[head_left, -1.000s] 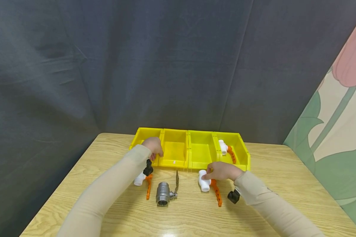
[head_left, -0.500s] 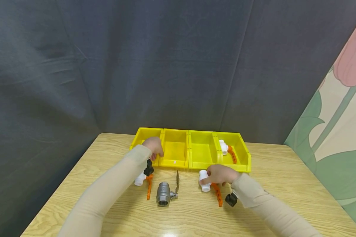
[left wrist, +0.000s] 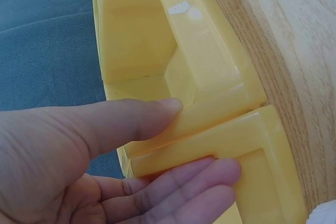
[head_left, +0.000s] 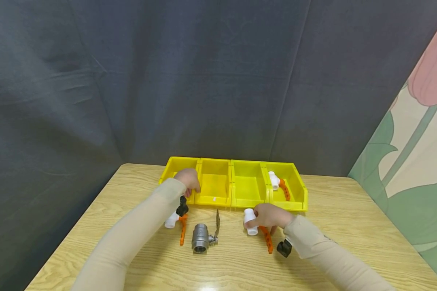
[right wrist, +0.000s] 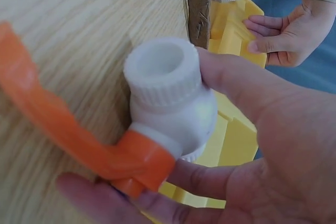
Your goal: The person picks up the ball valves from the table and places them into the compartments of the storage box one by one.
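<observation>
Clasping an orange-handled white valve [right wrist: 170, 111] is the right hand [head_left: 271, 215]; the left hand [head_left: 188, 180] straddles yellow bin walls [left wrist: 189, 148], whether gripping unclear.

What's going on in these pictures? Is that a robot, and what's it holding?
No robot here: these are a person's two hands. The wide pictures come from a camera on the person's head. The two close-ups come from cameras on the wrists. On the wooden table stand four yellow bins in a row. In front lie a grey metal valve and a white valve with an orange handle; another like it lies in the rightmost bin. The right hand holds a third white valve. The left hand straddles the walls where two bins meet.
</observation>
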Demonstrator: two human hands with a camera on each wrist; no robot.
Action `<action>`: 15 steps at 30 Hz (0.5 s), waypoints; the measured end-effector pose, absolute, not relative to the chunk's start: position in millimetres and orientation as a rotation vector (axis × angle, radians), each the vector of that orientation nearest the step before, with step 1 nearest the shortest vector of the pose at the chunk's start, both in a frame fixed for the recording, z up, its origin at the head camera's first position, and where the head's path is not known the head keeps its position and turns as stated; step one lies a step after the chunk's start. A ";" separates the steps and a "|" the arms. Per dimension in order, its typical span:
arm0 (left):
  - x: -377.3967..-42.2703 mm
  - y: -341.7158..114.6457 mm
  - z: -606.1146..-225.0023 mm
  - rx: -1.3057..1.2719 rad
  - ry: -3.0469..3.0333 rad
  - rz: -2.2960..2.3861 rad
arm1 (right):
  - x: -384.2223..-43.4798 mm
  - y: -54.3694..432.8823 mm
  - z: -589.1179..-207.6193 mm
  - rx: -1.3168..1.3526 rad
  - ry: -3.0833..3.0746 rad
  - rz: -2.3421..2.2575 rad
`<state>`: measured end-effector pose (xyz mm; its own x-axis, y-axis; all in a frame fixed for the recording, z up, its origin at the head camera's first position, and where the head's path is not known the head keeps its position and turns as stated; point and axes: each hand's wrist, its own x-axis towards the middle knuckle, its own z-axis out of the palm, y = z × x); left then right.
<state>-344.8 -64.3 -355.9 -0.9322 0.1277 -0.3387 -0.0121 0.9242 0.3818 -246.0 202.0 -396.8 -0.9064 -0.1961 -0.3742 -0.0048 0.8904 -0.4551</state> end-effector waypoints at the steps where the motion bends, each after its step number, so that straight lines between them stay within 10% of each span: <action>1: -345.2 -64.5 -356.3 0.086 2.722 0.540 | -245.7 202.1 -396.6 -0.141 2.634 -0.642; 15: -344.8 -64.4 -356.2 0.098 2.720 0.536 | -244.7 204.0 -399.2 -0.117 2.629 -0.684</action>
